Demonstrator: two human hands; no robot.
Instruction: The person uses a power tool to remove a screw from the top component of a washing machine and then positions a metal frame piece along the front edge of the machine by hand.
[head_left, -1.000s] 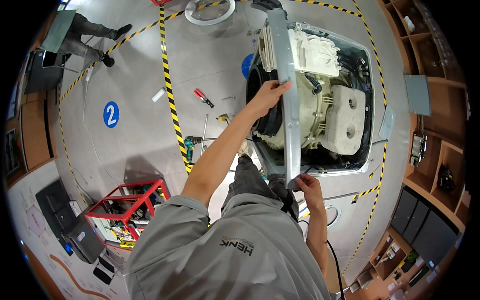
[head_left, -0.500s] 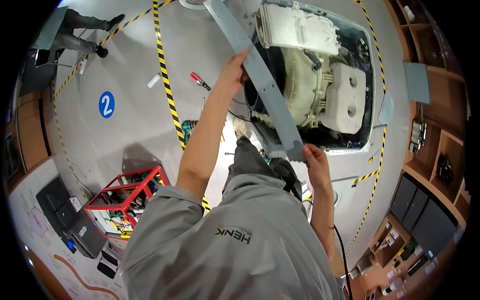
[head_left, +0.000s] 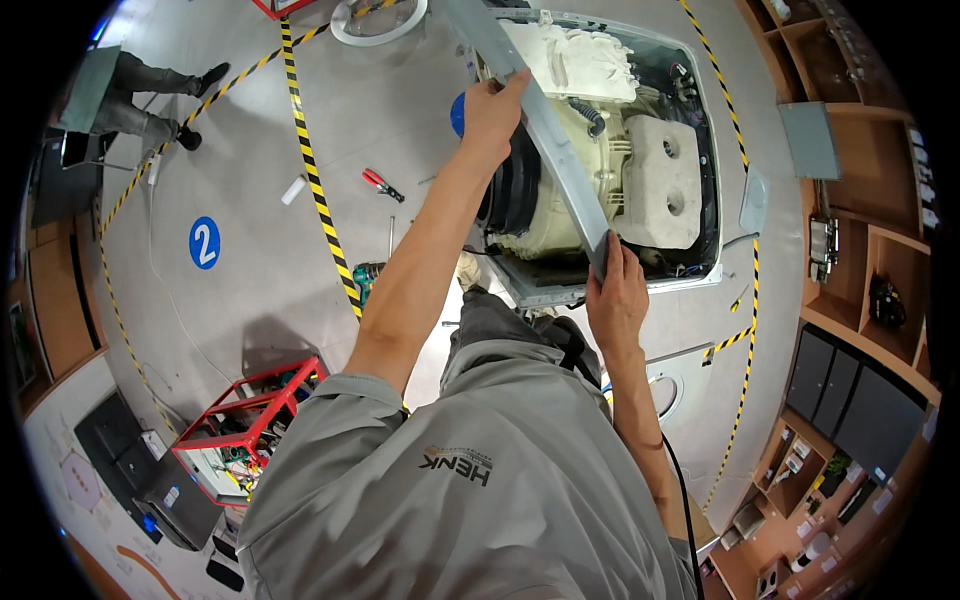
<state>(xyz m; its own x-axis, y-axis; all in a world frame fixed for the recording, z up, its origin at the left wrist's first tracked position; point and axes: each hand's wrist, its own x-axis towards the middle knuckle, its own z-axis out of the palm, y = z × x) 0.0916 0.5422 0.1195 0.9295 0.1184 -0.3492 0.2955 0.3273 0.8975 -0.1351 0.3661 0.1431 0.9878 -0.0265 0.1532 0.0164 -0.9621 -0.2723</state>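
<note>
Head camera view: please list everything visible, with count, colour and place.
Opened boxy metal machine: 1, grey casing, upper right of centre.
Long flat metal bar: 1, grey, held, top middle.
Large flat ring: 1, white, floor, top.
Pliers: 1, red handles, floor, upper left.
Power drill: 1, teal, floor, middle left.
Framed metal rack: 1, red, lower left.
Round floor markers: 2, blue, left, upper middle.
Striped tape: several, black and yellow, floor.
Wooden shelving: several, brown, right edge.
Other person's legs: 2, dark, upper left.
Left hand: 1, bare, on bar.
Right hand: 1, bare, bar's near end.
</note>
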